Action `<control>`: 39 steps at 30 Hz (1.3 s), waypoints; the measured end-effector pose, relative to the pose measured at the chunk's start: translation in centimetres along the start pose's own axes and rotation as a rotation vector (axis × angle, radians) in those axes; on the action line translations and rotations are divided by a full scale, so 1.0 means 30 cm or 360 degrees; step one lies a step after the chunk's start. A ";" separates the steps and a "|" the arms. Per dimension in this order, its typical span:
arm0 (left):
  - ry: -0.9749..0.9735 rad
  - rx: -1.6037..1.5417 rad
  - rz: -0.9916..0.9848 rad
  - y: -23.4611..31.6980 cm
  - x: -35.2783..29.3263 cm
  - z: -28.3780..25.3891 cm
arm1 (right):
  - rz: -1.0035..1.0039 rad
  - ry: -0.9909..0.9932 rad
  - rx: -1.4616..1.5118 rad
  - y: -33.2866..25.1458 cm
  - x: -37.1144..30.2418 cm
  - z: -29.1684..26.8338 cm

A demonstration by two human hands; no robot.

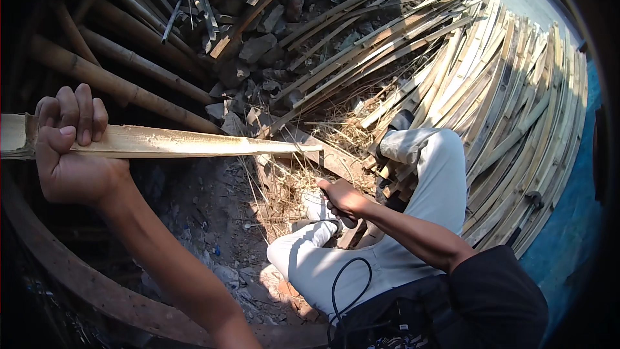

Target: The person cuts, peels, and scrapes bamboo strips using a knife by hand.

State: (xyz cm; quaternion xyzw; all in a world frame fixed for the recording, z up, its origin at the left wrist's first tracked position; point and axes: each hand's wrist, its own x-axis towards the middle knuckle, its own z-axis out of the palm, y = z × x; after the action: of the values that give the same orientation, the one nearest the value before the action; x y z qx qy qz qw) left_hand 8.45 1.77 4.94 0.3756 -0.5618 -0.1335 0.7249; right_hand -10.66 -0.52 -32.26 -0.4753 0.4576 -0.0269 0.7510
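My left hand [72, 139] is raised at the left, fingers wrapped around a long pale split-bamboo strip [187, 142]. The strip lies almost level, with a node near the left edge of the view, and narrows toward its right end. That end rests near or on a brown wooden block [339, 163] in front of my legs. Below the tip, my right hand [343, 199] is closed around a dark-handled tool [349, 222]; a knife is likely, but its blade is hard to make out. Shavings [297, 178] lie around the strip's tip.
Many split bamboo strips [510, 90] are piled at the right, beside a blue sheet [555, 245]. A hammer-like tool [533, 200] lies on them. Round bamboo poles [129, 90] lean at the far left. Broken stones [258, 48] lie at the back. A black cable [352, 260] loops over my lap.
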 end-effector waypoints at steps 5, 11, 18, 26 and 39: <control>-0.0027 0.0169 0.0003 -0.001 0.091 0.014 | -0.0204 0.0033 -0.0068 -0.059 -0.004 0.050; 0.0544 0.0363 -0.0049 -0.037 0.184 -0.279 | -0.0715 0.0017 -0.0322 -0.194 -0.085 0.088; 0.0139 0.0141 -0.0156 0.045 0.162 -0.267 | -0.0841 -0.0049 -0.1550 0.460 0.495 -0.095; 0.0155 0.0048 -0.0276 0.012 0.202 -0.370 | -0.0526 -0.0035 -0.0552 -0.094 0.193 -0.003; 0.0147 0.0173 -0.0280 0.040 0.149 -0.320 | -0.0125 0.0178 -0.0622 0.243 0.443 -0.070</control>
State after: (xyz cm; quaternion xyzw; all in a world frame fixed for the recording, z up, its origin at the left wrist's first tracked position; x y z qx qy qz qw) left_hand 18.45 3.61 8.15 0.4679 -0.4991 -0.1486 0.7141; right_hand -7.32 -4.29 -46.72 -0.6272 0.4761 0.0069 0.6164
